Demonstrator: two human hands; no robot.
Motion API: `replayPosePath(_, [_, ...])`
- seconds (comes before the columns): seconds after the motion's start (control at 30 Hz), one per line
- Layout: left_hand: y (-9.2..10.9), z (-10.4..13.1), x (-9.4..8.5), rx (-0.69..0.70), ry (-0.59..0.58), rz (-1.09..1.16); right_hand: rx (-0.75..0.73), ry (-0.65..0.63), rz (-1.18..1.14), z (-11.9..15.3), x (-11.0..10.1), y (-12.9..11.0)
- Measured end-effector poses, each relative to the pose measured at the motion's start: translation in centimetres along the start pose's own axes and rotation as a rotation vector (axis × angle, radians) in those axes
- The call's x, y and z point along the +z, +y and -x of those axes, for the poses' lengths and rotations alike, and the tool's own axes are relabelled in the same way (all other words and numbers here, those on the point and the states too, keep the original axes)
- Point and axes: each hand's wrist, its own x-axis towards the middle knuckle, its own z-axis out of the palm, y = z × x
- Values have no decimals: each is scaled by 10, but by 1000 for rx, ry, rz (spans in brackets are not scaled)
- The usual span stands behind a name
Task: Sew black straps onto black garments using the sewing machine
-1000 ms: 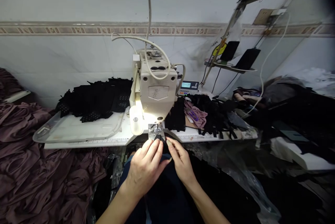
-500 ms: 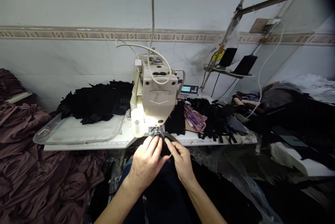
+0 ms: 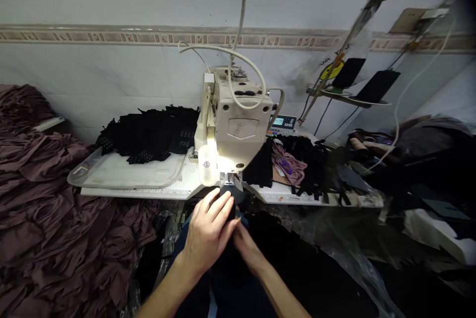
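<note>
A pale sewing machine [image 3: 241,132] stands before me with its lamp lit. A piece of dark cloth [image 3: 231,193] lies beneath its needle area and hangs over the front edge toward me. My left hand [image 3: 208,229] rests on this cloth, its fingers stretched out and slightly spread, the thumb pointing right. Close beside it, lower and to the right, is my right hand [image 3: 250,248]; its fingers are blurred and partly hidden behind my left thumb, so their grip does not show.
Black cut pieces [image 3: 152,132] are heaped on a clear plastic tray [image 3: 134,174] at left. Mauve fabric [image 3: 55,229] piles up beside the table. To the right are purple-handled scissors [image 3: 284,163], a control panel [image 3: 282,124] and black thread cones [image 3: 377,85] on a stand.
Both hands have drawn back slightly from the needle. My right hand has left the cloth's right edge and moved down under my left thumb. The view has shifted left.
</note>
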Motion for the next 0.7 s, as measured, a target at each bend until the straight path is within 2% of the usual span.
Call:
replayPosePath(0.07, [-3, 13, -7, -50, 54, 45, 96, -157, -158, 14, 12, -7])
replayPosePath(0.13, [-12, 28, -15, -106, 78, 75, 306, -333, -396, 23, 15, -18])
replayPosePath(0.17, [-18, 35, -19, -132, 74, 82, 415, -400, -499, 25, 13, -23])
replayPosePath(0.23, [-33, 50, -26, -176, 49, 88, 557, -445, -600, 26, 2, -32])
replayPosePath(0.43, [-69, 77, -43, -277, -95, 120, 685, -387, -436, 27, -56, -39])
replayPosePath(0.53, [-85, 79, -48, -289, -127, 116, 733, -319, -293, 33, -99, -38])
replayPosePath(0.7, [-133, 61, -64, -301, -180, 88, 805, 98, 109, 54, -203, -18])
